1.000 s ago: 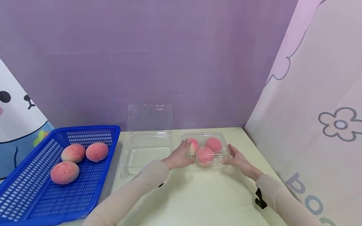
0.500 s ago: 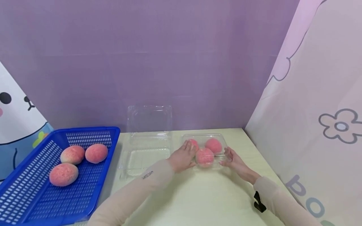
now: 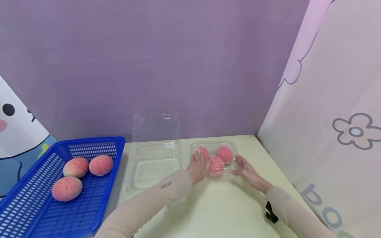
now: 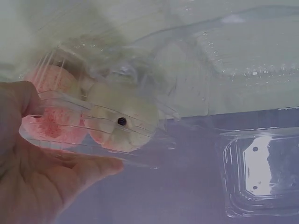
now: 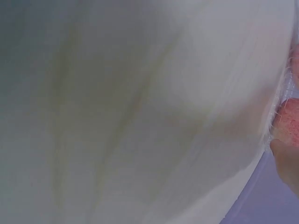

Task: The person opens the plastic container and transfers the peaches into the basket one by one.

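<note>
A clear plastic clamshell box with its lid down sits on the table at right, holding pink peaches; three show: a left peach, a right peach and a front peach. My left hand rests on the front left of the lid, fingers extended over it. At the front right corner my right hand touches the box, thumb apart from the fingers. In the left wrist view, a pale peach end with a dark spot shows through the plastic. Only a fingertip of the right hand shows in the right wrist view.
To the left stands a second clamshell box, its lid raised and nothing inside. A blue basket farther left holds three peaches. A purple backdrop closes off the back, and a printed sheet the right.
My left hand has shifted right and forward, from the box's left edge onto the front of the lid, its fingers spreading out. My right hand has barely moved at the corner.
</note>
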Motion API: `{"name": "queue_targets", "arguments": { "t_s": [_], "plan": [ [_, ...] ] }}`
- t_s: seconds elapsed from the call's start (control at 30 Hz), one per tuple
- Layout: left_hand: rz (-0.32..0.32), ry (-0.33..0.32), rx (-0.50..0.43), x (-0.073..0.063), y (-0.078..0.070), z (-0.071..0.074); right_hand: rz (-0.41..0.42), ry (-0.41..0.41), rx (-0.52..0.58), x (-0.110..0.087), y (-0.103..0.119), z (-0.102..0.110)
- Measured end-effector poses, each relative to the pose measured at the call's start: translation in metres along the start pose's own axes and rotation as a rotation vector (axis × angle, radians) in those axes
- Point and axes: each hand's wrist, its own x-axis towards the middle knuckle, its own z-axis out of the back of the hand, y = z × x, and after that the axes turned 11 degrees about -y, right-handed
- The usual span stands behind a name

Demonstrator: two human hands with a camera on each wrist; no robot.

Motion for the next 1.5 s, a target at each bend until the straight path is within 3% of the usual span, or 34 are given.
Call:
{"name": "queue_targets", "arguments": {
  "t_s": [0.3,0.57,1.2,1.3,1.5],
  "plan": [
    [-0.001,0.037,-0.021,0.002,0.001,0.001,0.003,0.000,0.013,0.002,-0.002,-0.003],
    [-0.029,0.010,-0.019,0.006,0.003,0.002,0.002,0.005,0.000,0.002,-0.001,0.001],
    [0.021,0.093,-0.170,0.014,0.010,0.000,-0.006,0.013,0.000,0.003,0.002,-0.002],
    [0.012,0.119,-0.165,0.015,0.012,0.002,-0.006,0.021,-0.001,0.005,0.002,-0.003],
    [-0.036,0.097,-0.139,0.019,0.016,0.006,-0.012,0.008,0.020,0.003,-0.002,-0.006]
  ]
}}
